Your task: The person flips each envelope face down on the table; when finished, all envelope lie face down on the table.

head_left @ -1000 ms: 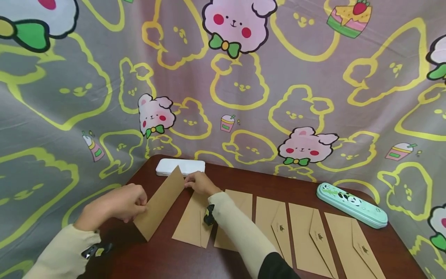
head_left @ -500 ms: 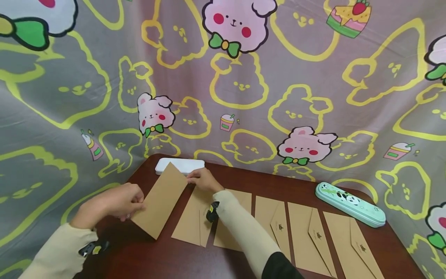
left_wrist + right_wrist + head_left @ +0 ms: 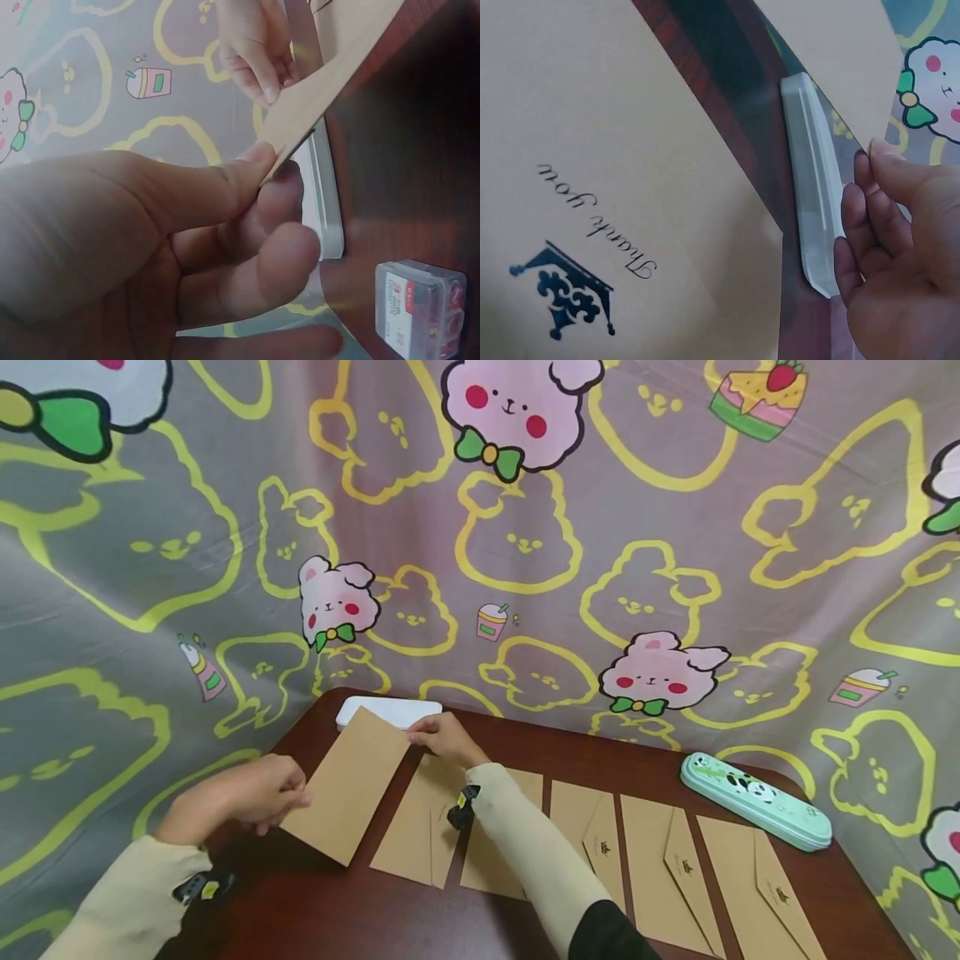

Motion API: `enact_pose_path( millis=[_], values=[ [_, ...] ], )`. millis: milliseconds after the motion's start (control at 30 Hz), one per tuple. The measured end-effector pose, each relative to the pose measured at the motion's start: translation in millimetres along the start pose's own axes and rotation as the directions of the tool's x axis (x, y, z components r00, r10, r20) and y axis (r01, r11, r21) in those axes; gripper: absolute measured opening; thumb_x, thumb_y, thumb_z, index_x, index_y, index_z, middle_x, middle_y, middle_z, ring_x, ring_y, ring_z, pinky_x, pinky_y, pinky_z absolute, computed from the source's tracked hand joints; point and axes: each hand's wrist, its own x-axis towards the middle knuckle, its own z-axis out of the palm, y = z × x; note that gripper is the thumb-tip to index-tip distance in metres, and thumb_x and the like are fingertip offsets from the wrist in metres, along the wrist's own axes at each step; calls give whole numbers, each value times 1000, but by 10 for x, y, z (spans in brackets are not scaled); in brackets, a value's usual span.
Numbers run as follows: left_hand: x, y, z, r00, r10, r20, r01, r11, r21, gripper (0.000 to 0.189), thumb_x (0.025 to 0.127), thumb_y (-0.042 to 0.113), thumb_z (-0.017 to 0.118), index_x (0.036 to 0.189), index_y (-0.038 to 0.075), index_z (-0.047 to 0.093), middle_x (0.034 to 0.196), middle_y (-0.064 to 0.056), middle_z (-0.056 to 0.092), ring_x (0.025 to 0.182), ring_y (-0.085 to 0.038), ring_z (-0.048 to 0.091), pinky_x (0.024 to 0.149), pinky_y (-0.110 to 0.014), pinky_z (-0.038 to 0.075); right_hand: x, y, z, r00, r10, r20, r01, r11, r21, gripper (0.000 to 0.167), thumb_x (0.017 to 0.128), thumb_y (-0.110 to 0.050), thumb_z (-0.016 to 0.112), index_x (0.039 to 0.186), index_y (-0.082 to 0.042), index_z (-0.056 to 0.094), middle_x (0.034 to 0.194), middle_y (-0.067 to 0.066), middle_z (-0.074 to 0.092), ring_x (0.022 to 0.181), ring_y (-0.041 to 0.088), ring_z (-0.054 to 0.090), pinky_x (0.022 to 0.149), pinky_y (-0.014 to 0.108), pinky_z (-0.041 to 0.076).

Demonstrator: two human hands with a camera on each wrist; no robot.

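Observation:
A plain kraft-brown envelope [image 3: 348, 789] is tilted above the left part of the table, a blank face toward the head camera. My left hand [image 3: 255, 795] pinches its left edge; in the left wrist view the thumb and index finger grip the paper [image 3: 315, 97], the other fingers loosely bent. At the upper right corner my right hand [image 3: 446, 739] pinches it between thumb and fingertip. Just to the right lies another brown envelope [image 3: 408, 839], partly under the right forearm. The right wrist view shows "Thank you" and a crown printed on a brown envelope [image 3: 630, 195].
Several more flapped envelopes [image 3: 660, 868] lie in a row rightward on the dark red table [image 3: 420, 927]. A white case [image 3: 397, 712] sits behind the held envelope, a mint panda tin [image 3: 757, 802] at back right. The left wrist view shows a small clear plastic box [image 3: 420, 311].
The held envelope has turned from steeply tilted to showing its broad face. My right hand has moved slightly up and right with its corner; the left hand stays almost in place.

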Motion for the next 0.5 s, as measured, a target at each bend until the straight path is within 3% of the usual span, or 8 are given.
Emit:
enact_pose_path(
  millis=[200, 500],
  values=[
    [24, -45, 57, 996, -68, 56, 71, 996, -60, 33, 104, 17, 59, 72, 8, 56, 61, -3, 58, 47, -17, 61, 44, -31, 49, -9, -9, -25, 999, 44, 0, -44, 999, 12, 14, 96, -17, 72, 103, -7, 80, 100, 11, 80, 80, 3, 63, 73, 18, 50],
    [100, -163, 173, 988, -117, 102, 128, 986, -111, 29, 104, 15, 58, 77, 6, 56, 65, -7, 60, 46, -17, 62, 46, -33, 54, 5, -60, -18, 999, 47, -11, -47, 999, 7, 13, 95, -18, 74, 100, -8, 80, 97, 9, 80, 80, 3, 61, 72, 18, 48]
  ],
)
